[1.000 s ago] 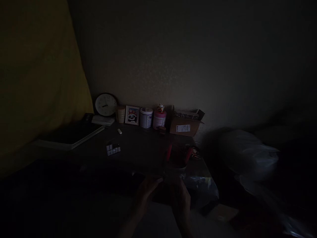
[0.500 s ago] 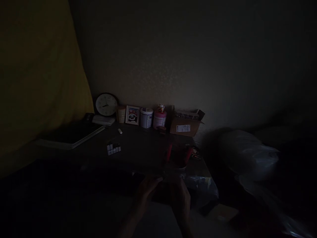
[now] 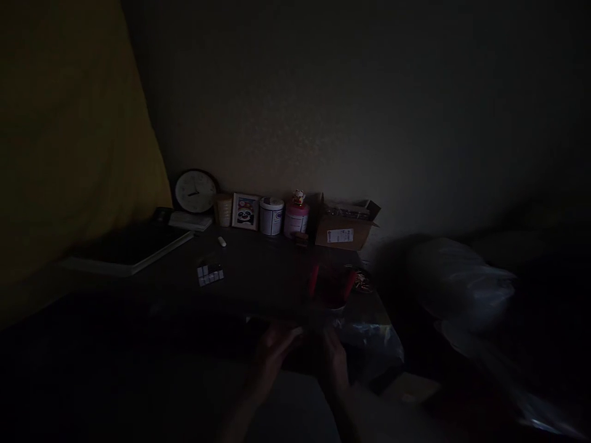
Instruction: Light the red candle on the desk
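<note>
The light is very dim, so detail is poor. My left hand (image 3: 276, 346) is at the table's front edge, fingers curled in and thumb pointing right. Close beside it, my right hand (image 3: 334, 360) is also bent inward, with its fingers partly lost in shadow. The hands face each other with a small gap between them; whatever they hold is too dark to make out. Just beyond the right hand stands a dark object with red upright sides (image 3: 313, 280). A group of small white squares (image 3: 210, 275) lies farther left on the table (image 3: 263, 271).
Along the wall stand a round clock (image 3: 195, 191), a panda picture frame (image 3: 245, 211), a white tin (image 3: 272, 216), a pink tin (image 3: 296, 220) and an open cardboard box (image 3: 340, 231). A dish of small items (image 3: 362, 281) sits at right. Plastic bags (image 3: 462, 277) lie beyond the table.
The view has shifted slightly, so everything sits a little higher and farther left. My right hand appears slightly closer to the left; both hands stay at the table's front edge.
</note>
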### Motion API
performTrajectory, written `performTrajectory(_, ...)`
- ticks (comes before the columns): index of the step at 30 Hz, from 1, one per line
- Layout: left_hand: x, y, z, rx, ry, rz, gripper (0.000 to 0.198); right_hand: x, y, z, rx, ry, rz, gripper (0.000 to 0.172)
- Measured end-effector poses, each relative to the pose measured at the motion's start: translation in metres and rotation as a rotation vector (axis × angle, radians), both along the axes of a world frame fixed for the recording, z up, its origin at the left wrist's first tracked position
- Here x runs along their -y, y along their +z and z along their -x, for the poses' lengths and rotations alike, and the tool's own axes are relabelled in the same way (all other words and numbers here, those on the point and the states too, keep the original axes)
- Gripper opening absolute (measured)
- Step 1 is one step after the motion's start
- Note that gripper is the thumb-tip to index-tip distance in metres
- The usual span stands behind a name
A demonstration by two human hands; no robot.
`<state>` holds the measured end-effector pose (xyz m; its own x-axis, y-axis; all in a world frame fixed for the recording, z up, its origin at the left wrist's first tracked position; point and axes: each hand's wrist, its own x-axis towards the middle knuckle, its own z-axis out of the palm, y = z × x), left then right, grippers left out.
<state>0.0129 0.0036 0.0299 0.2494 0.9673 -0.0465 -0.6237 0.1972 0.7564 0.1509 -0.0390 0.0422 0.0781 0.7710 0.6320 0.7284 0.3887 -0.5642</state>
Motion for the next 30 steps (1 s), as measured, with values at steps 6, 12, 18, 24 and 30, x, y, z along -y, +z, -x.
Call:
performTrajectory(6, 0.006, 0.005, 0.005, 0.017, -0.014, -0.051, 0.024, -0.017, -0.010, -0.016, -0.192, -0.204, 0.036, 0.025)
performTrajectory(12, 0.003, 0.000, 0.006, 0.098, 0.061, 0.033, 0.029, -0.017, -0.001, -0.009, -0.305, -0.226, -0.028, 0.023)
performTrajectory(18, 0.001, 0.000, 0.012, 0.088, 0.089, 0.018, 0.021, -0.018, -0.001, -0.015, -0.436, -0.225, -0.033, 0.022)
performTrajectory(24, -0.005, -0.002, 0.016, 0.001, 0.111, 0.026, 0.035, -0.015, 0.002, -0.017, -0.471, -0.270, -0.050, 0.023)
performTrajectory(30, -0.013, -0.007, 0.020, -0.019, 0.175, 0.079, 0.030, -0.013, 0.001, -0.020, -0.501, -0.245, -0.012, 0.023)
